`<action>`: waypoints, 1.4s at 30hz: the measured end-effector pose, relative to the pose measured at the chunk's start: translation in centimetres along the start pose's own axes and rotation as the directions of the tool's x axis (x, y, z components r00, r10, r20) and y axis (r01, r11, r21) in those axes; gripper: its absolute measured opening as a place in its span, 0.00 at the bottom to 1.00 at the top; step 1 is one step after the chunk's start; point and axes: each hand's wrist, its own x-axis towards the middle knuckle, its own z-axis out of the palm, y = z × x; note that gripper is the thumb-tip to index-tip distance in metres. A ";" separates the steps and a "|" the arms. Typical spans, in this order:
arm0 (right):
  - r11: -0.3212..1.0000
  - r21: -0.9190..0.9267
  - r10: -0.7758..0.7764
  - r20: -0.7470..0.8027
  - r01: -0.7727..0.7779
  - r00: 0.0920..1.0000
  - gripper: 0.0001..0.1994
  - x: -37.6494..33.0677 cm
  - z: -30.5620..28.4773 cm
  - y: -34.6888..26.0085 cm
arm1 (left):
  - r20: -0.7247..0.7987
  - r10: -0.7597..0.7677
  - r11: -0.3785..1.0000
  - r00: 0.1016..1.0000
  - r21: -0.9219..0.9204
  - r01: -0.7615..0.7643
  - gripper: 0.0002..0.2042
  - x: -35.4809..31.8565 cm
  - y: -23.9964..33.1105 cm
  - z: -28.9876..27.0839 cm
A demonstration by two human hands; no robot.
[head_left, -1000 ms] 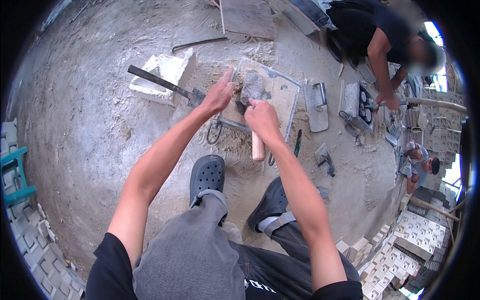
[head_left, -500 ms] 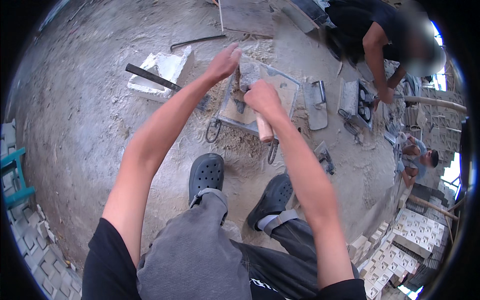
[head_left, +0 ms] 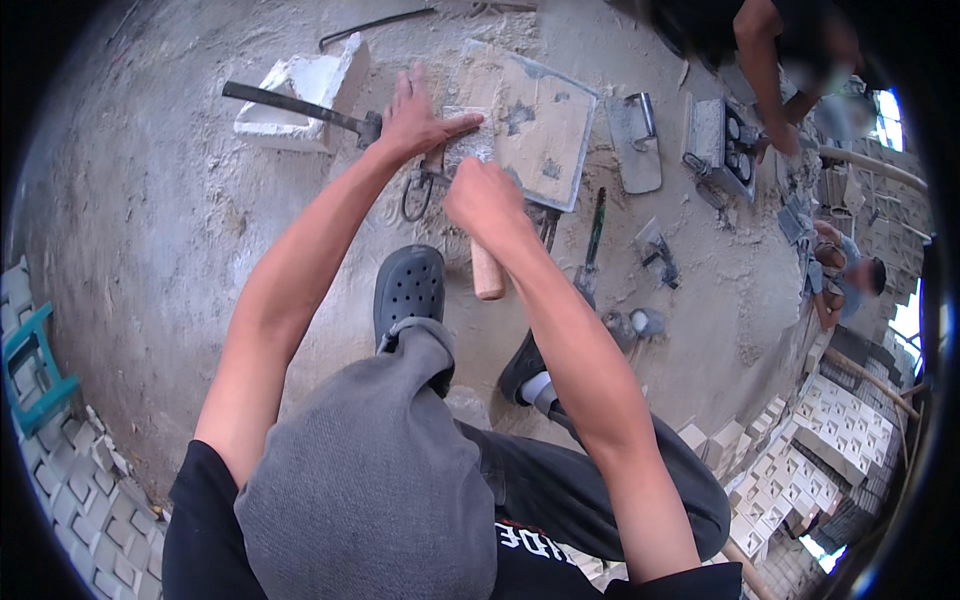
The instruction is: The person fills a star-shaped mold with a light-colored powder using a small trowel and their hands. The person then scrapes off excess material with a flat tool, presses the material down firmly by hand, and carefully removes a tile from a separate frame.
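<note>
My right hand [head_left: 485, 205] is closed round a wooden-handled trowel [head_left: 487, 268], whose pale, dusty flat blade lies on the left side of a square metal mould [head_left: 578, 165]. My left hand [head_left: 412, 125] is open beside that blade, fingers spread and thumb reaching to it; whether it presses on the blade I cannot tell. Tan powdery material [head_left: 545, 110] with a few grey patches fills the mould level with its frame. A metal loop handle [head_left: 415, 197] hangs from the mould's near left corner, below my left hand.
A hammer [head_left: 290, 105] leans on a broken white block [head_left: 345, 75] at left. Right of the mould lie a flat trowel [head_left: 640, 160], a green-handled tool [head_left: 597, 225] and a small metal piece [head_left: 657, 252]. A co-worker's hands [head_left: 780, 140] work over another mould [head_left: 720, 150]; another person [head_left: 848, 275] crouches farther right.
Both hands and the trowel have shifted from the mould's middle to its left side, baring more of the tan surface. My left fingers have spread. The view has shifted somewhat.
</note>
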 end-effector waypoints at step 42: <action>0.989 0.005 -0.146 -0.013 0.146 0.989 0.12 -1.9 1.1 -0.1 | 0.035 0.480 0.808 0.877 0.373 -0.457 0.34 -12.7 -0.7 -4.0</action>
